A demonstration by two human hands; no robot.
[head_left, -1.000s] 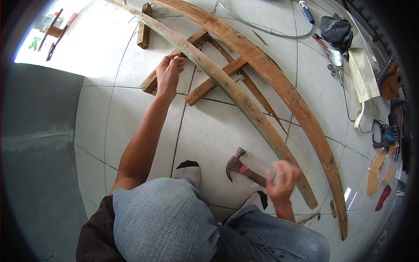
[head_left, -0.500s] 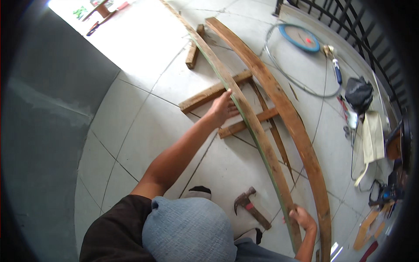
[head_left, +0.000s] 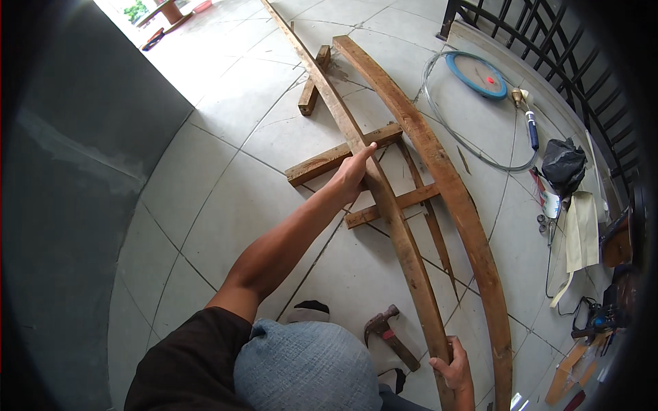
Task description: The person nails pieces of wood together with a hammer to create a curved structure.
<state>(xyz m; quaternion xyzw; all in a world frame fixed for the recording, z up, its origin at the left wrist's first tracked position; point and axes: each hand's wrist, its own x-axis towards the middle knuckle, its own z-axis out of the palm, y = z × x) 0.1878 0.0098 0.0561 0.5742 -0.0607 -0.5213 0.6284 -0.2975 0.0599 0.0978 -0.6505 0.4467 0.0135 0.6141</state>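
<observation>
A long wooden beam [head_left: 404,243] runs from the far top down to the lower right, bent by the lens. My left hand [head_left: 359,169] is closed around its middle, thumb along the top and fingers partly hidden beneath. Closer to me, my right hand [head_left: 452,366] grips the near part, thumb on one side and fingers on the other. Under the beam lie two short wooden blocks, the farther block [head_left: 308,163] and the nearer block [head_left: 363,217]. To the right, a second long beam [head_left: 449,171] lies roughly alongside, apart from the held one.
A claw hammer [head_left: 392,335] lies near my feet. Another short block [head_left: 314,89] and a thin wood strip [head_left: 435,236] are on the tiles. At right are coiled wire [head_left: 439,113], a blue-rimmed disc [head_left: 476,75], a black bag [head_left: 564,159] and a railing [head_left: 548,51]. A grey wall [head_left: 82,171] stands left.
The held beam has turned over in my hands, so its green edge no longer shows. My left hand now wraps around it more fully. The view has shifted slightly.
</observation>
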